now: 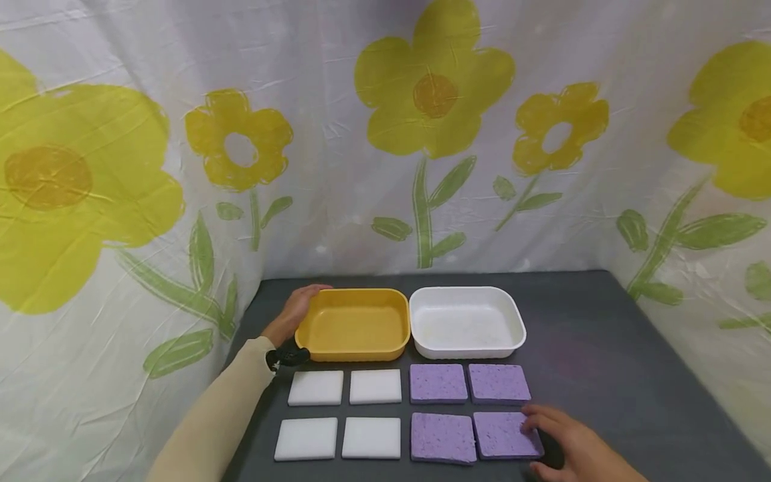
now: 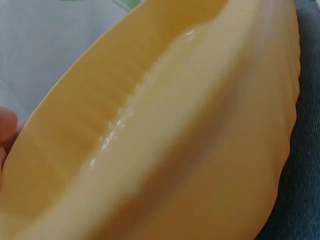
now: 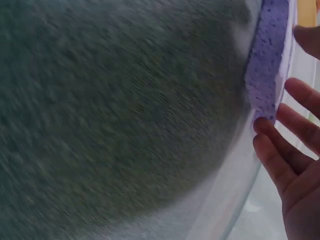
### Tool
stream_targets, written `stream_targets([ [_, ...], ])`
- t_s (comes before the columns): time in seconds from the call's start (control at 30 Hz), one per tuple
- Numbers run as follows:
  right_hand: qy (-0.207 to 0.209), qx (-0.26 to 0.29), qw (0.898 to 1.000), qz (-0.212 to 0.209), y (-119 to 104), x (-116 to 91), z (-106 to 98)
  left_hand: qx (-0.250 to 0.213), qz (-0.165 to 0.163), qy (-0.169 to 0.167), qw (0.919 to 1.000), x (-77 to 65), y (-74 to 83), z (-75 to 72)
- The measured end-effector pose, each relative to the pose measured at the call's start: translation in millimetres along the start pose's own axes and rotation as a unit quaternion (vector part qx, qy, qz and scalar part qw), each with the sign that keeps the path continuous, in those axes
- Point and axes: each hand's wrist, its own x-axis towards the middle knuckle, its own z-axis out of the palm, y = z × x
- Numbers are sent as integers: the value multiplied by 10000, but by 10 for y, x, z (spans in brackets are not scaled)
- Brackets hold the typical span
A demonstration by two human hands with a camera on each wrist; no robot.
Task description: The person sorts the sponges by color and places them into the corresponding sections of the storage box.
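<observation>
At the back left corner of a yellow tub, my left hand holds the rim. Its fingertips show at the tub's edge in the left wrist view, with the thumb out of sight. My right hand is at the right end of the front right purple sponge. The fingers are spread and loosely bent, with fingertips at the sponge's edge in the right wrist view. Three more purple sponges, including one beside it, lie flat in the same block.
A white tub stands against the yellow one's right side. Several white sponge blocks lie in two rows before the yellow tub. The dark table meets a flower-printed curtain at the back and sides.
</observation>
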Motion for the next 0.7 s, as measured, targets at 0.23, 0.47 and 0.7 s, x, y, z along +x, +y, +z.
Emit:
stream_targets([
  [0.23, -247, 73, 9979, 599, -35, -54, 109, 588, 213, 202, 9978, 18, 5, 51],
  [0.47, 611, 92, 9976, 326, 10, -76, 260, 756, 372, 276, 9961, 37, -34, 32],
  [0.7, 732, 124, 9972, -1, 41, -43, 258, 980, 549, 421, 9928, 51, -52, 16],
])
